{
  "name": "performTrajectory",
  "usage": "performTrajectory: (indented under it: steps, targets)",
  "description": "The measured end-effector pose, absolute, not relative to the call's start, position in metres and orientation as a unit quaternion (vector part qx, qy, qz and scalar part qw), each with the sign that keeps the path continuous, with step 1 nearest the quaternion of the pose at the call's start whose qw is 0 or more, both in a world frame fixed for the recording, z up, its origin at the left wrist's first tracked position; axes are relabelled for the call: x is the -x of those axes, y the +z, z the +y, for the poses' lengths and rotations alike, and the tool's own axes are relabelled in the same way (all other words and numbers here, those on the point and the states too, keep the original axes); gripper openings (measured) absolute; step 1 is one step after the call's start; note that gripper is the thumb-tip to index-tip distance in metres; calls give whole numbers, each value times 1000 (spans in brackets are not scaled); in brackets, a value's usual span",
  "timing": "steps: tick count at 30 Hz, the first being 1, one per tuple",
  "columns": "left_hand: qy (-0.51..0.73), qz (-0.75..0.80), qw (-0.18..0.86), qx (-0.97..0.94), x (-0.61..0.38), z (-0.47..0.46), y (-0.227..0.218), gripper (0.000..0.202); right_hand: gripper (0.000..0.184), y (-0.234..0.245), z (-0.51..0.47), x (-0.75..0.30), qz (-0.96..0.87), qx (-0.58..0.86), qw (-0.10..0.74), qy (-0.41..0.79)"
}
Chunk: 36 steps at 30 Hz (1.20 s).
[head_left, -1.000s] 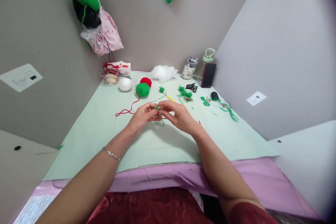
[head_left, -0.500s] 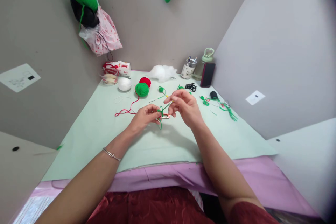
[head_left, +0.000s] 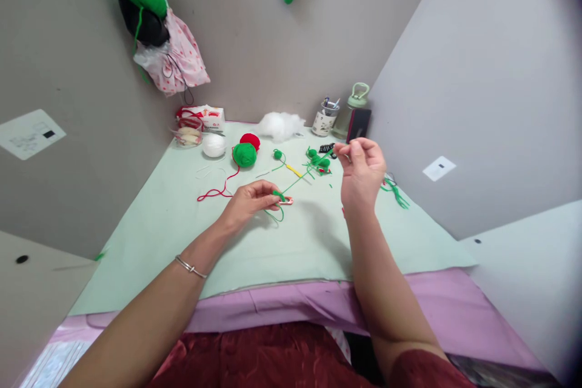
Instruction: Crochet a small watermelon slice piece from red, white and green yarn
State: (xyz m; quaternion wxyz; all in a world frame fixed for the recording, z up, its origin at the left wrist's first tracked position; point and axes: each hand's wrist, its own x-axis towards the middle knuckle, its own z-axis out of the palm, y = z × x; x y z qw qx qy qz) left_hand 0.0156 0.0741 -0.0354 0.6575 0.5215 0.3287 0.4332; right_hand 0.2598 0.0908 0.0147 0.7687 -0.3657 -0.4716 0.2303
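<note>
My left hand [head_left: 250, 201] pinches a small green crocheted piece [head_left: 280, 196] between thumb and fingers, above the mat. From that piece a green yarn strand [head_left: 302, 177] runs taut up to my right hand [head_left: 364, 170]. The fingertips there are closed on the strand; whether a needle is among them is too small to tell. A loose yarn loop [head_left: 279, 216] hangs under the left fingers. Just beyond them lies a small orange-edged tool [head_left: 288, 200], partly covered. A crochet hook with a yellow handle [head_left: 293, 170] rests behind the strand.
Farther back sit a green yarn ball [head_left: 244, 156], a red one [head_left: 251, 141], a white ball [head_left: 214, 146] and white stuffing [head_left: 280, 126]. Small green pieces [head_left: 319, 160] lie between the hands. A pen cup [head_left: 324, 120], bottle [head_left: 344, 124] and phone [head_left: 359, 123] stand at back right.
My right hand has moved right and up, away from the left, drawing the green yarn out into a long straight line. My left hand stays nearly in place with the green piece.
</note>
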Motion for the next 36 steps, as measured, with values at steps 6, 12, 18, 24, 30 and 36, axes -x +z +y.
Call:
performTrajectory:
  steps: [6, 12, 18, 24, 30, 36]
  targets:
    - [432, 320, 663, -521, -13, 74, -30, 29, 15, 18, 74, -240, -707, 391, 534, 248]
    - [433, 310, 660, -529, -13, 72, -26, 26, 14, 17, 70, -238, -807, 400, 393, 186]
    - [432, 305, 657, -537, -12, 72, -25, 24, 16, 15, 70, -240, -825, 391, 371, 167]
    - [429, 304, 655, -543, -12, 72, -28, 24, 16, 15, 70, -239, -832, 387, 360, 167]
    - [421, 298, 658, -548, -11, 73, -28, 24, 16, 14, 69, -234, -831, 380, 362, 184]
    - [426, 297, 667, -534, -12, 72, -30, 29, 7, 2, 76, -229, -787, 428, 393, 207]
